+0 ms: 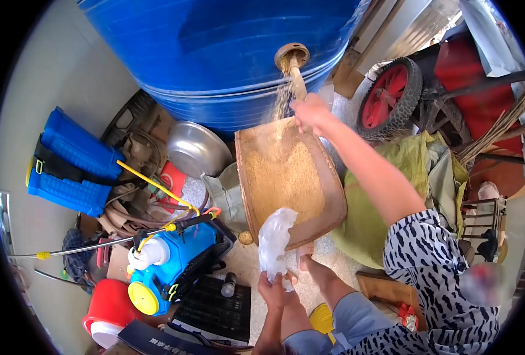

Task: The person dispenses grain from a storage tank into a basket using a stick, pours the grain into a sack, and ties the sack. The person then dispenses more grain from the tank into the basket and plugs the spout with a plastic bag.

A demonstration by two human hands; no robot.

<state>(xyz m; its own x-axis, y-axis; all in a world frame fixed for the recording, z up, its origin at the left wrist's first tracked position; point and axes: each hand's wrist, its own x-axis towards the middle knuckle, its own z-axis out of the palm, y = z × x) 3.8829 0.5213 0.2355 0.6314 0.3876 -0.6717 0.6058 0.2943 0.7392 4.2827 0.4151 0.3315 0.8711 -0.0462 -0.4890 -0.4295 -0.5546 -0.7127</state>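
Note:
Golden grain streams from a round outlet (292, 58) low on the big blue tank (215, 53). My right hand (313, 112) is closed round a pale stick-like tool (298, 83), whose far end is at the outlet. Below, a worn shallow tray (335, 207) holds a spread heap of grain (286, 183). My left hand (274, 287) grips a crumpled clear plastic bag (276, 236), which hangs over the tray's near edge.
A metal basin (197, 149) stands left of the tray. Blue sprayers (174, 260) with a long wand and a red bucket (112, 305) are at left. A green sack (375, 207) and a red-rimmed wheel (389, 97) are at right.

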